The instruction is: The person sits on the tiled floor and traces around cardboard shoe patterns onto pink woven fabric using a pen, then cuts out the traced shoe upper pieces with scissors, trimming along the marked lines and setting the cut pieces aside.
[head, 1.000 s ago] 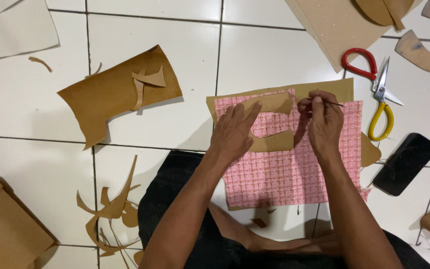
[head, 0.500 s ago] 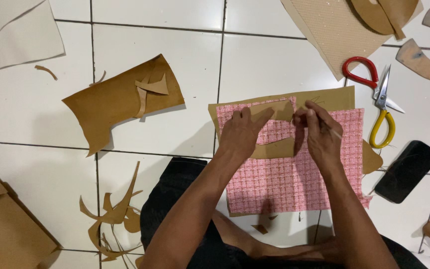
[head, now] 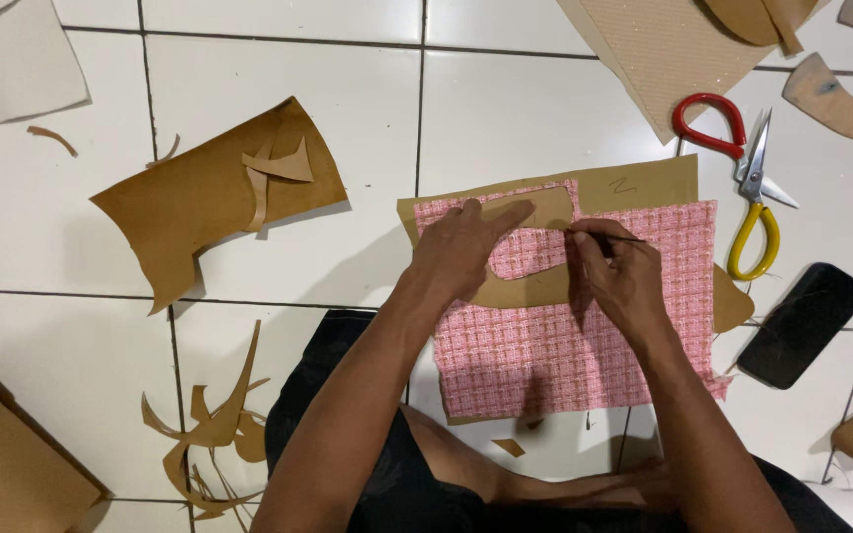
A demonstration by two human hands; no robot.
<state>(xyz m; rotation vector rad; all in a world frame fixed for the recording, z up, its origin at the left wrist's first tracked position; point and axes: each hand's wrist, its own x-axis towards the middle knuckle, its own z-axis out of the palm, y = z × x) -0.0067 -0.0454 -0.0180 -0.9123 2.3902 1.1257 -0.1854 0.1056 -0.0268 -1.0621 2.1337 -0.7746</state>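
Note:
A pink woven fabric sheet (head: 565, 345) lies on a tan backing sheet (head: 644, 186) on the white tiled floor. On it rests a curved tan cardboard pattern piece (head: 545, 209). My left hand (head: 466, 247) presses flat on that pattern, index finger stretched along its upper arm. My right hand (head: 619, 271) pinches a thin dark pen (head: 616, 237), its tip at the pattern's right edge on the fabric.
Scissors with one red and one yellow handle (head: 750, 173) lie right of the fabric, a black phone (head: 804, 324) below them. A brown leather piece (head: 209, 197) and thin offcuts (head: 214, 429) lie to the left. Tan sheets and cut shapes (head: 663, 49) sit at the top right.
The view shifted slightly. My left hand moved from the pattern's corner to lie flat along it, and my right hand slid the pen to the pattern's right edge.

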